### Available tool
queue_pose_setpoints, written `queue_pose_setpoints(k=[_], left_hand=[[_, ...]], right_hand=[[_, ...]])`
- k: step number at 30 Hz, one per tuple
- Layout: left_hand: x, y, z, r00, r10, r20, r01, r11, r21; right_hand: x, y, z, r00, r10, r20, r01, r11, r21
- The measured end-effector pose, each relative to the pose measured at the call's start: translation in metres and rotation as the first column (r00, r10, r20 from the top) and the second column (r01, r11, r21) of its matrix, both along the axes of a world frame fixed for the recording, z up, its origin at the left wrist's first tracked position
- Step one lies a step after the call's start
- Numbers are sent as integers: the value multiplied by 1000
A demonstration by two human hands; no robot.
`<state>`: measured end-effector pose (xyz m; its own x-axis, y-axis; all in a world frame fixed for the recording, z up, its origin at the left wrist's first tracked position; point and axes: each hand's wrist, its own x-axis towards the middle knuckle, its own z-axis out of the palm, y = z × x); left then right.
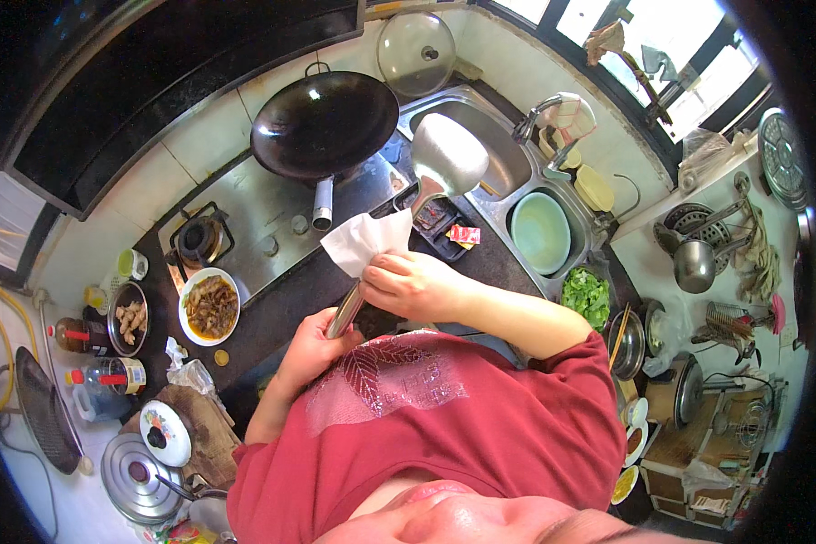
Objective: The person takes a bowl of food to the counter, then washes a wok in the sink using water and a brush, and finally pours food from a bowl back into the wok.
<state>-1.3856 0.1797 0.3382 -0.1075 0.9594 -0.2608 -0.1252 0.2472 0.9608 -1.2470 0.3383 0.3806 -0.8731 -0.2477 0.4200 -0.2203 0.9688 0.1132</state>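
Note:
A metal wok spatula (pixel 449 156) is held up in front of my body, its broad blade towards the sink. My left hand (pixel 318 350) is closed around the lower end of its handle. Higher on the handle, my right hand (pixel 408 285) grips it through a white paper tissue (pixel 370 241). Beyond the hands, a dark wok (pixel 325 126) with a metal handle sits on the stainless gas stove (pixel 279 204). To the left, a white bowl of cooked food in brown sauce (pixel 209 307) stands by the other burner.
The double sink (pixel 500 197) holds a pale green basin (pixel 541 233); leafy greens (pixel 585 294) lie beside it. A black tray (pixel 442 238) is at the counter's edge. At left are a bowl of ginger (pixel 129 319), bottles (pixel 98 391) and pot lids (pixel 143 479). Dishes stand at right.

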Motion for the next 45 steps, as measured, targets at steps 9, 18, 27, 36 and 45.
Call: queue_pose_setpoints(k=[9,18,27,36,45], left_hand=[[-2,-9,2,828,235,-509,-211,972,107],[-20,-11,3,-258,678,-688,-84,694,715],[-13,0,20,-354,674,-649,-24,687,727],[-3,1,18,-237,666,-707,-86,711,698],[-1,-1,25,-285,669,-686,-91,694,714]], right_hand=[[43,69,46,631,-442,-638,309,897,-316],[84,45,45,600,-675,-430,-698,-179,-693],[51,29,24,646,-578,-498,52,685,-727],[16,42,-14,859,-391,-330,330,916,-226],[14,23,-5,855,-409,-320,324,902,-285]])
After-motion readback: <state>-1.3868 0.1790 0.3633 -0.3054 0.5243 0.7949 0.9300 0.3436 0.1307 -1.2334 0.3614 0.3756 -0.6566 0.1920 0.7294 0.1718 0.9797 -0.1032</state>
